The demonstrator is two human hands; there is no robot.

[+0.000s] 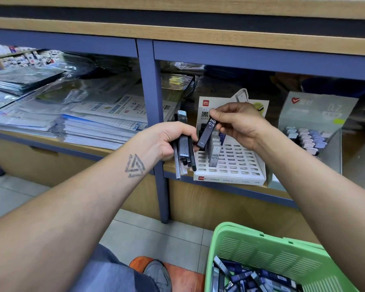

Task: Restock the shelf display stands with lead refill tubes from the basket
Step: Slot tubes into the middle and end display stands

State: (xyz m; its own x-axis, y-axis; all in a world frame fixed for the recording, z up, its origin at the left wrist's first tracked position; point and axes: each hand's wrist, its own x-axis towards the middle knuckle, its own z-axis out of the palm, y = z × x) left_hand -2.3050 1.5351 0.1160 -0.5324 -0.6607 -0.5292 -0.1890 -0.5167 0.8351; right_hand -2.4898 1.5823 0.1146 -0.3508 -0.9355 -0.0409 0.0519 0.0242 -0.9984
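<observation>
Head view, item one: dark HB 0.5 refill tube [208, 133], pinched near its upper end by the thumb and fingertips of the right hand [238, 125], hanging tilted, lower end toward the left, above the white slotted display stand [230, 163] on the shelf. Item two: bundle of spare tubes [184, 150], clasped in the curled fingers of the left hand [169, 140], held just left of the stand, ends fanned downward. Item three: green basket [261, 249] on the floor below right, holding many more tubes. Stand contents: a few tubes upright in the left rear slots, most slots vacant. Handling note: the step appears to be seating the single tube; it would best be brought upright first, its lower end lined over a vacant slot next to those filled, then lowered straight so it does not knock its neighbours. Pose: both forearms extended forward, right wrist bent downward, left wrist level, palm turned inward.
</observation>
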